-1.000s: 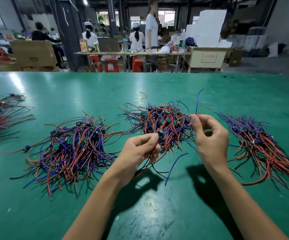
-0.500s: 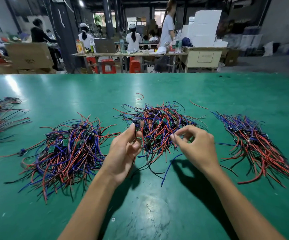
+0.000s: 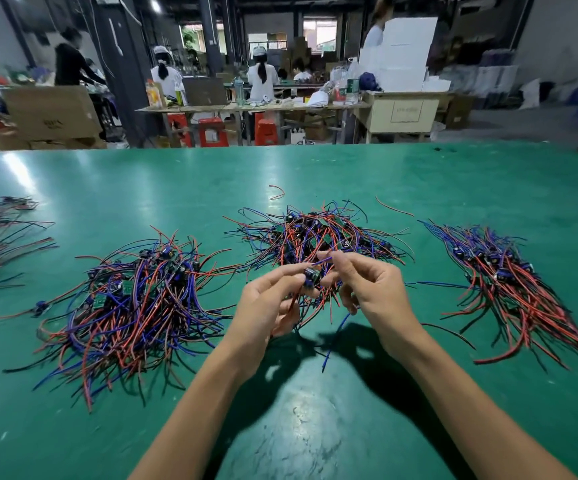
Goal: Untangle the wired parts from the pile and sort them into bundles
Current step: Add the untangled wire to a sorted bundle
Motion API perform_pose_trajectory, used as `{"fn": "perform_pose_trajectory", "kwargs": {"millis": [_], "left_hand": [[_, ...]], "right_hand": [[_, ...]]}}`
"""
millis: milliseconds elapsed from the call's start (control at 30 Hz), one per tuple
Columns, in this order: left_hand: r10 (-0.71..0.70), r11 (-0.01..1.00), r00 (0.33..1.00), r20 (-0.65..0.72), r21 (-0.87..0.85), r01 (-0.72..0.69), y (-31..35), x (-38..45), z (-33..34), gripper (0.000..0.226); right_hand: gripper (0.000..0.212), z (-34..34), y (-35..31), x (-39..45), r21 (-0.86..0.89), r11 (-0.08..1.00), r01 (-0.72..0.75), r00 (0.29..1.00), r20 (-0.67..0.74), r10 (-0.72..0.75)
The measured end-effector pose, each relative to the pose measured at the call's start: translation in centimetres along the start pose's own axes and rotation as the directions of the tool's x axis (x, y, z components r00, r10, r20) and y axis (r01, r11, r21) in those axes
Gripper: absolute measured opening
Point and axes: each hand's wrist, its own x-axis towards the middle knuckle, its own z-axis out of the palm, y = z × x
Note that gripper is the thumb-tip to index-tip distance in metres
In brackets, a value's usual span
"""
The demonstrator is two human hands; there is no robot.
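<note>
Bright light from above, a dim room behind.

The green table [image 3: 454, 188] shines with pale glare streaks at the far left and a soft white patch near the front. The left hand [image 3: 267, 306] and right hand [image 3: 370, 292] drop dark, sharp shadows just under them. The wire piles look sharp. The room behind is dark and blurry, with bright windows [image 3: 318, 32], and bends at the edges.

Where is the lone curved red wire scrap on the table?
In the head view, the red wire scrap lies alone on the green table, just beyond the middle pile.
</note>
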Motion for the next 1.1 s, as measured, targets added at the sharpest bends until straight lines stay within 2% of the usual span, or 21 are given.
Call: {"fn": "perform_pose_trajectory", "kwargs": {"millis": [100,267,467,667,833,1000,1100], "left_hand": [[0.019,0.997,1.000,0.022,0.074,-0.021,-0.2,-0.2,0.1,0.020],[0.075,0.992,0.994,0.077,0.096,-0.082,0.1,-0.6,0.2,0.021],[0.118,0.979,0.991,0.068,0.162,-0.128,0.1,-0.8,0.2,0.012],[0.145,0.963,0.987,0.064,0.221,-0.155,-0.3,-0.8,0.4,0.013],[0.139,0.964,0.986,0.090,0.216,-0.155,-0.3,-0.8,0.3,0.016],[0.104,0.988,0.994,0.035,0.108,-0.107,-0.2,-0.7,0.4,0.014],[0.126,0.982,0.992,0.015,0.137,-0.127,-0.3,-0.6,0.5,0.018]], "right_hand": [[0.032,-0.1,-0.1,0.0,0.020,1.000,-0.017,1.000,0.001,0.017],[0.041,-0.2,-0.1,0.0,-0.016,1.000,-0.003,1.000,0.007,0.003],[0.019,0.2,-0.4,-0.2,-0.064,0.997,0.045,0.999,0.024,-0.044],[0.022,0.2,0.0,-0.2,-0.203,0.970,0.132,0.989,-0.035,-0.142],[0.018,0.4,0.0,-0.2,-0.176,0.974,0.140,0.990,-0.002,-0.143],[0.020,1.2,0.1,-0.7,-0.175,0.977,0.126,0.992,0.048,-0.119],[0.024,2.1,0.5,-1.1,-0.141,0.984,0.106,0.994,0.049,-0.100]]}}
